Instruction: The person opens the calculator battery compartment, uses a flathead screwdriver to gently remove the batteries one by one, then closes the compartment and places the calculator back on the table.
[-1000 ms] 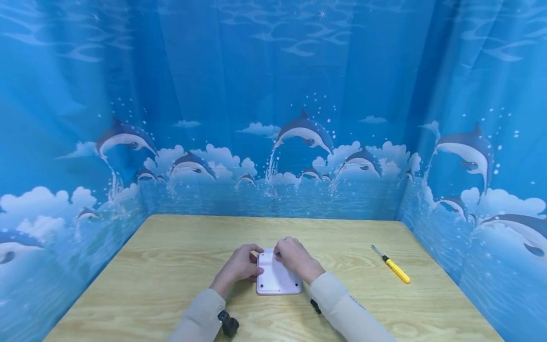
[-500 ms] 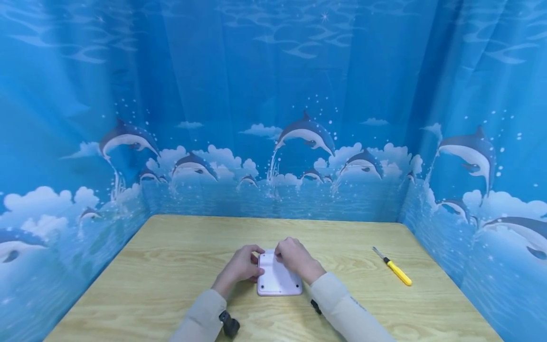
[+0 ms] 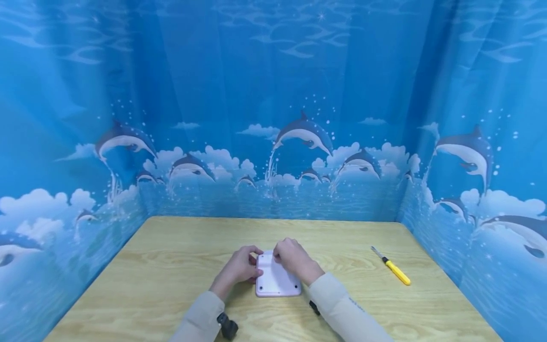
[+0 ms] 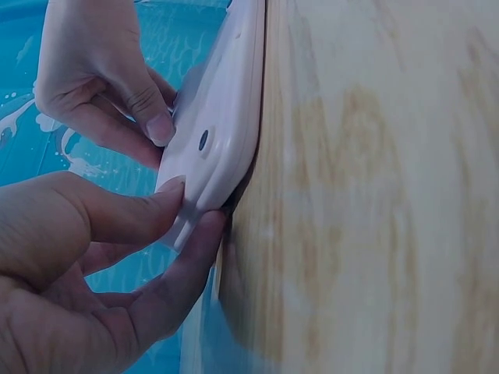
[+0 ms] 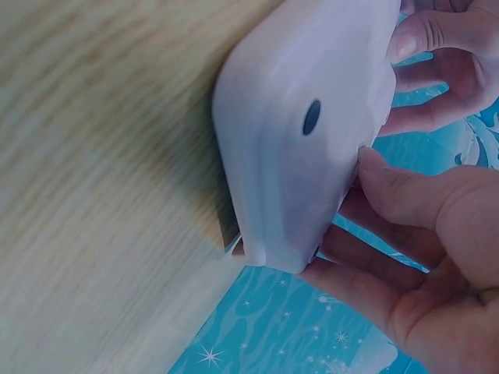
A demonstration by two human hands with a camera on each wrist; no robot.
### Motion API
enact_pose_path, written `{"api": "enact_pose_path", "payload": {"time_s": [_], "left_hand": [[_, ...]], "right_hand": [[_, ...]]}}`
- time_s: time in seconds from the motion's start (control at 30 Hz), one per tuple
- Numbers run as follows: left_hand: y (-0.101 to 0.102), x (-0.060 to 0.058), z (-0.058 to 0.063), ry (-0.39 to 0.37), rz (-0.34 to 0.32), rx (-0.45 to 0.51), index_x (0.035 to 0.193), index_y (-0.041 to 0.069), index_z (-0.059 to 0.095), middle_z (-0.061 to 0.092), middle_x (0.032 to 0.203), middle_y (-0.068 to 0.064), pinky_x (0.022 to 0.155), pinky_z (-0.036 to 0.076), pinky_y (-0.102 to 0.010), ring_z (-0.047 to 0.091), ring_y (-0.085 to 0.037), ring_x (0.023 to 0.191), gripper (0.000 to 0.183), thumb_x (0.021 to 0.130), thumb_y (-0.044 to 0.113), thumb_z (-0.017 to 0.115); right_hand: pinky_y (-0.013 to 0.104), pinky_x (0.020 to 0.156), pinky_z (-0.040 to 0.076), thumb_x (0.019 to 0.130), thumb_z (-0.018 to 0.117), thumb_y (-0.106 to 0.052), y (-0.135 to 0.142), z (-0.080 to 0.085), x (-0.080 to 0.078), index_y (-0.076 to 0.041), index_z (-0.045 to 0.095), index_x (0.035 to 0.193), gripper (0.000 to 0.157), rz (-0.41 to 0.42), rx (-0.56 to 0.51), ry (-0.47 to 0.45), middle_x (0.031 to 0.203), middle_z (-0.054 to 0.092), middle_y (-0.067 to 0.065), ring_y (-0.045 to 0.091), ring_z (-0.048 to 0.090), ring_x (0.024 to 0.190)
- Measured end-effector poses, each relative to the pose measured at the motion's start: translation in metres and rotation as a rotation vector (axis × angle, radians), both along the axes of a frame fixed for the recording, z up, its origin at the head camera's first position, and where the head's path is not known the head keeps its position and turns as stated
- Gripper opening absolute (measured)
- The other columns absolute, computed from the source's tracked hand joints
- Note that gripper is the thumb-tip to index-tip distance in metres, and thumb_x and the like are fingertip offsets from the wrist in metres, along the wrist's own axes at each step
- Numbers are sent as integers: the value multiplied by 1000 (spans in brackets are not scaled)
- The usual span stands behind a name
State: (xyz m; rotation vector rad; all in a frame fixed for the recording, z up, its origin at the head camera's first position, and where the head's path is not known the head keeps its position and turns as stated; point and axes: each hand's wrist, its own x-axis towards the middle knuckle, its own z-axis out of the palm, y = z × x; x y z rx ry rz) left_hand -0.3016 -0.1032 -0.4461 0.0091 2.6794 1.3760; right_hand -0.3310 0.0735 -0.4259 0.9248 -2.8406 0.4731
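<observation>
A flat, pale pink plastic device [image 3: 278, 280] lies on the wooden table, its smooth side with dark round feet facing up. My left hand [image 3: 239, 266] grips its left edge, thumb on top and fingers along the side. In the left wrist view that thumb [image 4: 171, 187] presses near a corner of the device [image 4: 222, 117]. At the far edge, my right hand [image 3: 295, 259] has its fingers curled, covering the far right corner in the head view. The right wrist view shows the right thumb [image 5: 374, 167] on the device's surface [image 5: 273, 179] and the fingers at its far end.
A screwdriver [image 3: 397, 272] with a yellow handle lies at the right of the table [image 3: 179, 285], its metal tip pointing away. Blue curtains [image 3: 273, 95] printed with dolphins surround the table's back and sides. A black wrist camera [image 3: 228, 327] hangs by the left sleeve.
Both hands keep the same hold on the device, and the screwdriver stays put. The whole head view shifts slightly between frames.
</observation>
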Motion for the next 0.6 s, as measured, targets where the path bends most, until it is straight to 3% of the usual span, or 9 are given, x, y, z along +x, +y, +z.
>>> {"api": "enact_pose_path", "payload": {"time_s": [0.6], "left_hand": [[-2, -1, -2, 1, -8, 18, 130, 3, 62, 64, 100, -16, 58, 60, -28, 66, -22, 74, 51, 82, -6, 79]], "right_hand": [[21, 71, 59, 90, 71, 0, 0, -2, -1, -4, 80, 94, 11, -4, 21, 21, 94, 79, 13, 18, 72, 80]]}}
